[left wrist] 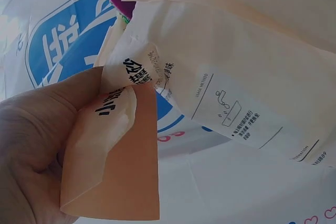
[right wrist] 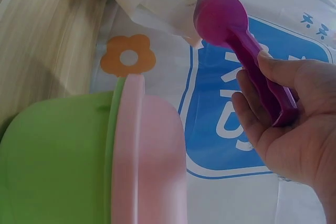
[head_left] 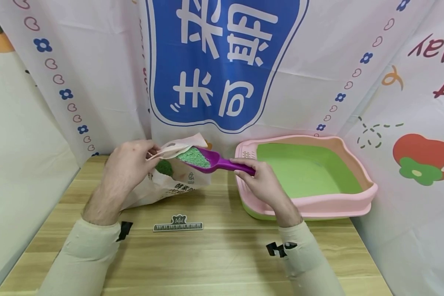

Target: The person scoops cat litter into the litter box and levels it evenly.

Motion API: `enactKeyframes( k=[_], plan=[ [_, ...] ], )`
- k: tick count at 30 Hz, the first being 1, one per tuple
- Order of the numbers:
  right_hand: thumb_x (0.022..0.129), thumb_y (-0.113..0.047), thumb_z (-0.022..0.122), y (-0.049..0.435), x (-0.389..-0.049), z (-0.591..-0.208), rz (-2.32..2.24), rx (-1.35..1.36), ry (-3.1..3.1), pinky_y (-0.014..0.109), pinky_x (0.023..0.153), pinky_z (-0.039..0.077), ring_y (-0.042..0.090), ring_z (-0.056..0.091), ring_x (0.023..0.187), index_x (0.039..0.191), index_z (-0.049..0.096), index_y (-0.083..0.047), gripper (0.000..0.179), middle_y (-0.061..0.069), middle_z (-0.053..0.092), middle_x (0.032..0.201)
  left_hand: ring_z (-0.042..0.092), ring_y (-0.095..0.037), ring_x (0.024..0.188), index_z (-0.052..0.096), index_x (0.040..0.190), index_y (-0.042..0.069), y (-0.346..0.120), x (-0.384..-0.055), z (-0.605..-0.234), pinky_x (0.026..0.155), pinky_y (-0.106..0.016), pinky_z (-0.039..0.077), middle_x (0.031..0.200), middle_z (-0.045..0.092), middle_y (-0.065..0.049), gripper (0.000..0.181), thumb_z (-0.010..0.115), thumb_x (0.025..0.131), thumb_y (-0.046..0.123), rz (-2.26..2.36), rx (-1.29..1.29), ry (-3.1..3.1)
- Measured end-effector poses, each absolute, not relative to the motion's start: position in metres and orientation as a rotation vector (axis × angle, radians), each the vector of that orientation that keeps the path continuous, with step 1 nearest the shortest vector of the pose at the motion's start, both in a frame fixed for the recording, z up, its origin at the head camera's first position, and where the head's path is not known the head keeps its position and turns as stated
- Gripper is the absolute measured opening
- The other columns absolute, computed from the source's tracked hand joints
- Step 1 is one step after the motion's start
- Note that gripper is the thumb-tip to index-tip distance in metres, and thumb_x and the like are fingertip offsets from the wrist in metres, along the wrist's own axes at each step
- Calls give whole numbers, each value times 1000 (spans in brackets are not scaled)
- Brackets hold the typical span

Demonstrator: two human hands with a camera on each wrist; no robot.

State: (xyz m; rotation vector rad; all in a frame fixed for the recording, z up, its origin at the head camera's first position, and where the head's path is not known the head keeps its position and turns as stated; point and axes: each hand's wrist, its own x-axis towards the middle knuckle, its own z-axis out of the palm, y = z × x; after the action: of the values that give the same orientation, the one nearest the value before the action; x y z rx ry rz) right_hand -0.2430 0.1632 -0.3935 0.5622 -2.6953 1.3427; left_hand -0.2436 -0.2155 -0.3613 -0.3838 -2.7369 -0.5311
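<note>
My right hand [head_left: 260, 181] grips the handle of a purple scoop [head_left: 225, 164], whose bowl carries green cat litter pellets [head_left: 194, 157]. The bowl lies at the mouth of a pale printed litter bag [head_left: 174, 181]. My left hand [head_left: 131, 166] pinches the bag's top edge; in the left wrist view a folded flap [left wrist: 115, 166] hangs by the thumb. In the right wrist view the underside of the scoop [right wrist: 220, 17] shows, with fingers around its handle. How much litter the bag holds is hidden.
A litter box [head_left: 307, 207] with a pink rim and green base stands at the right of the wooden table [head_left: 207, 263]. A black-and-white bag clip [head_left: 178, 224] lies in front of the bag. Printed cloth [head_left: 296, 94] hangs behind and at the sides.
</note>
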Motion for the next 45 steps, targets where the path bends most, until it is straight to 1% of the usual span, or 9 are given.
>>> enactKeyframes(
  k=[3,8,15,19,22,27,32,39,45],
  plan=[
    [112,-8,79,167,-242,-392,1354,554,-2697,20,58,47,13,56,69,149,81,-14,37,19,86,118,79,-27,81,85,121,5,-212,-243,-358,72,-49,63,106,87,-16,19,87,107,18,-510,-401,-2753],
    [112,-6,79,174,-242,-390,1369,552,-2706,20,58,48,13,58,69,148,81,-11,37,19,85,115,71,-22,70,87,114,6,-208,-242,-356,62,-41,55,93,85,-10,16,85,109,21,-447,-406,-2718],
    [111,-6,79,185,-240,-387,1338,558,-2723,21,61,53,20,65,72,148,81,-10,38,21,85,116,66,-24,61,86,100,4,-206,-245,-354,55,-45,54,78,81,-10,16,76,108,14,-403,-365,-2623],
    [110,-6,80,193,-240,-387,1334,564,-2724,21,61,53,19,66,73,148,81,-11,38,22,86,125,66,-26,60,86,100,4,-207,-246,-355,54,-49,55,79,81,-11,17,75,108,14,-397,-351,-2612],
    [110,-5,80,198,-239,-387,1332,571,-2720,21,60,52,15,62,70,148,81,-10,38,23,85,132,67,-27,60,86,100,4,-207,-247,-355,55,-52,58,81,83,-12,17,74,108,14,-399,-349,-2602],
    [110,-4,80,207,-236,-384,1333,556,-2726,21,58,48,12,56,66,148,81,-11,39,24,85,135,66,-27,60,86,98,5,-208,-248,-356,54,-53,57,79,82,-12,18,73,107,14,-415,-353,-2587],
    [110,-5,79,217,-234,-381,1331,526,-2731,21,57,46,11,54,66,148,81,-10,37,23,86,127,65,-27,61,85,98,5,-209,-249,-357,55,-53,57,77,80,-10,18,73,108,14,-422,-348,-2589],
    [111,-7,80,233,-232,-377,1309,521,-2704,22,56,45,6,51,64,147,81,-7,36,24,86,126,66,-27,63,85,98,6,-209,-249,-358,56,-51,56,79,81,-10,19,73,108,15,-424,-328,-2613],
    [112,-8,79,248,-230,-373,1289,499,-2687,23,54,44,5,48,61,147,80,-7,35,23,85,114,66,-26,63,84,96,5,-209,-250,-358,58,-49,56,78,80,-10,19,72,108,13,-433,-338,-2613]
  ],
)
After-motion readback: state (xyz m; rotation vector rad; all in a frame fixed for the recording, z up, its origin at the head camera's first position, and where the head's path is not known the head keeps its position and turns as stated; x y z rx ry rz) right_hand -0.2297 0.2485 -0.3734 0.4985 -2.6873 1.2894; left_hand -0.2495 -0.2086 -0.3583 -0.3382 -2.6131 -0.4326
